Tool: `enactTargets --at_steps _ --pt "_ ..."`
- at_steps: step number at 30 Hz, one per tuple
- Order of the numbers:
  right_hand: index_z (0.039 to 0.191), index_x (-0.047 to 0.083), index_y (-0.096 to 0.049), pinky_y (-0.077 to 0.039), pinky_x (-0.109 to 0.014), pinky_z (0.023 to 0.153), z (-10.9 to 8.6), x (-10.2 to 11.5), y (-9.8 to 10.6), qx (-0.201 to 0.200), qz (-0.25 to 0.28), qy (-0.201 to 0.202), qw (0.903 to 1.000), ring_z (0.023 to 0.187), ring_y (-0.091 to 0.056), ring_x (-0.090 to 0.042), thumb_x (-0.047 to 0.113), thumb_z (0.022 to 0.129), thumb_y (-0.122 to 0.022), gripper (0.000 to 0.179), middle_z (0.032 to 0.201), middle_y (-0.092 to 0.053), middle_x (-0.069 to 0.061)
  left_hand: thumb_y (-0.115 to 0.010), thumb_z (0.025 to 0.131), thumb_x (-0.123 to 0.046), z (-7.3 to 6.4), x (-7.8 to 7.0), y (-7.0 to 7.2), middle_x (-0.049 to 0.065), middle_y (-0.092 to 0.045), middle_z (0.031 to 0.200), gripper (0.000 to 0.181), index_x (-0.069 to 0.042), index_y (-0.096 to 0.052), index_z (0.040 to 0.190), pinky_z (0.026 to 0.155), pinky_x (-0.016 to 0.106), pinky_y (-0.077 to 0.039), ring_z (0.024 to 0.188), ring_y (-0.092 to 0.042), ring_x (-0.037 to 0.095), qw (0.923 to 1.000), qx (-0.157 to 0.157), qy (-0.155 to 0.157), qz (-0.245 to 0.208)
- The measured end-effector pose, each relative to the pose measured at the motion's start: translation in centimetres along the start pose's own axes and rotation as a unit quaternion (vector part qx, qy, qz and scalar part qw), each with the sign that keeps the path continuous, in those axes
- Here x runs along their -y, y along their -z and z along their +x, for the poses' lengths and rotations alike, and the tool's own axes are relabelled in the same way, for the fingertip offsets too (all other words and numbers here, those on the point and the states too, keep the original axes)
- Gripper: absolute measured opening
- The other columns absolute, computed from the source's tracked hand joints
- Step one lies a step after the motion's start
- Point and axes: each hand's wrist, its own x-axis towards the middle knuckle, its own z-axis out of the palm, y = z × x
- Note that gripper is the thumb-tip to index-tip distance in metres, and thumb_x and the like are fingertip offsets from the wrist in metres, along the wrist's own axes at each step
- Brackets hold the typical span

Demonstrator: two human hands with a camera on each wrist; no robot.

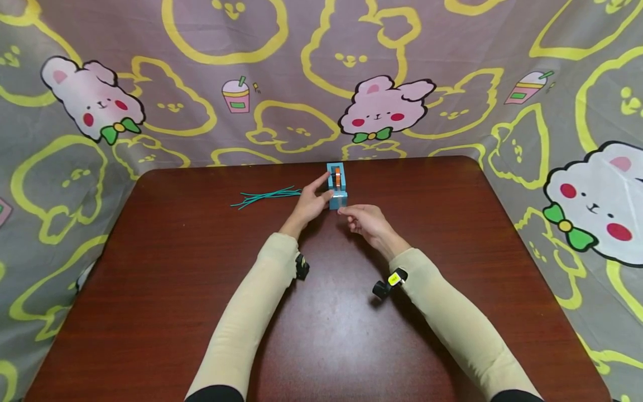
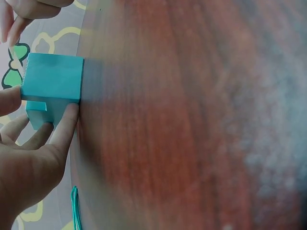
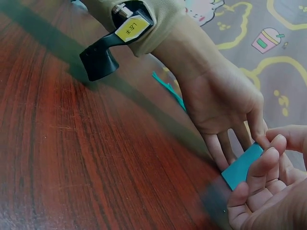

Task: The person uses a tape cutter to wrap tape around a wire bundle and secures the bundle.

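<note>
A blue tape dispenser (image 1: pixel 339 201) with an orange-cored roll (image 1: pixel 337 177) stands near the table's far edge. My left hand (image 1: pixel 312 204) holds it from the left, fingers along its side and thumb at its upper edge. In the left wrist view its toothed cutting edge shows beside the left thumb (image 2: pixel 8 100). My right hand (image 1: pixel 369 220) is at the dispenser's near end, thumb and index finger pinching the end of the clear tape (image 2: pixel 16 60). A narrow pale strip runs from those fingers to the toothed edge. In the right wrist view the right fingers partly cover the dispenser (image 3: pixel 242 168).
Several thin teal strands (image 1: pixel 266 195) lie in a loose bundle left of my left hand. The brown wooden table (image 1: pixel 321 335) reaches back to a patterned cloth (image 1: pixel 281 84) that hangs behind it and on both sides.
</note>
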Motion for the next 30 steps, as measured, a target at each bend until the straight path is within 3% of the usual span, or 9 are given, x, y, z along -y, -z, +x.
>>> enactTargets --at_steps 30 --pt "0.085 0.008 -0.074 -0.044 -0.022 0.056 -0.85 -0.39 0.31 0.018 0.022 -0.011 0.9995 0.052 -0.049 -0.007 0.008 0.096 -0.067 0.012 0.063 -0.057 0.004 -0.057 0.103 -0.011 -0.19 0.05 -0.06 0.008 -0.038 0.158 0.057 -0.026 -0.040 0.156 0.092 0.039 -0.054 0.119 -0.061 0.025 1.0000 -0.002 -0.003 0.002"
